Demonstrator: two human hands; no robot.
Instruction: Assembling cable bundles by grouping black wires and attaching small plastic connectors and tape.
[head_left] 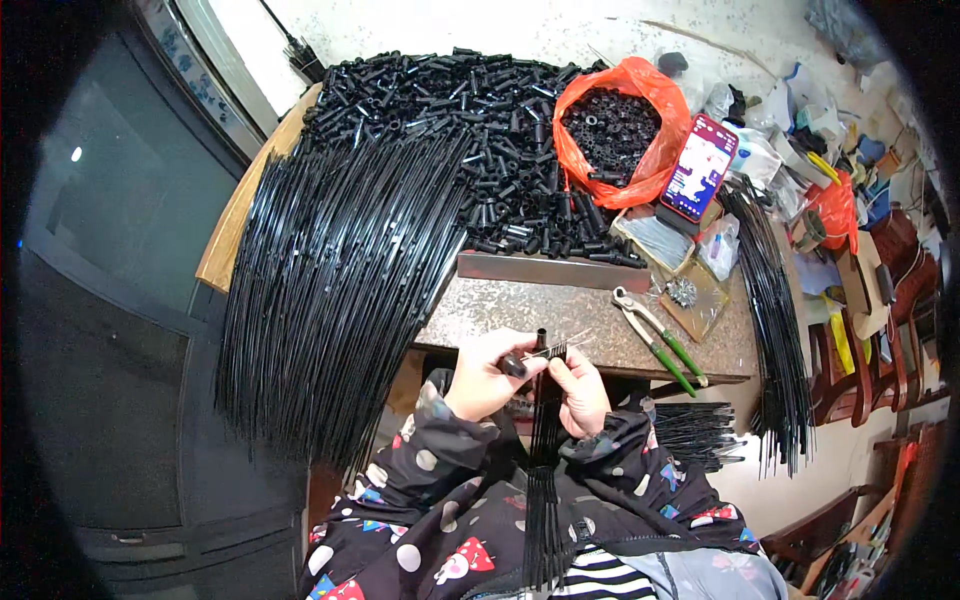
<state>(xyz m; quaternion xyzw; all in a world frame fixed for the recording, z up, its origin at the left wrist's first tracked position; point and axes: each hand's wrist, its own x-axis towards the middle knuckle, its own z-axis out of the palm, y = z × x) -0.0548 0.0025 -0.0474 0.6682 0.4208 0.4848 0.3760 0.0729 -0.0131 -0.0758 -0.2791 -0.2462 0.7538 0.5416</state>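
Observation:
My left hand is closed around a short black cylindrical piece, whose rounded end pokes out between the fingers. Another black tube stands upright by its fingertips. Close beside it, my right hand pinches the upper ends of a bunch of thin black rods, which look like umbrella ribs and hang down over my lap. Fine metal wires stick out to the right from between the two hands. The fingers hide exactly how wires, tube and rods meet.
A large heap of black tubular parts covers the table's back, held by a metal strip. Long black rods overhang the left side. On the right are a red bag of small black parts, a phone and green-handled pincers.

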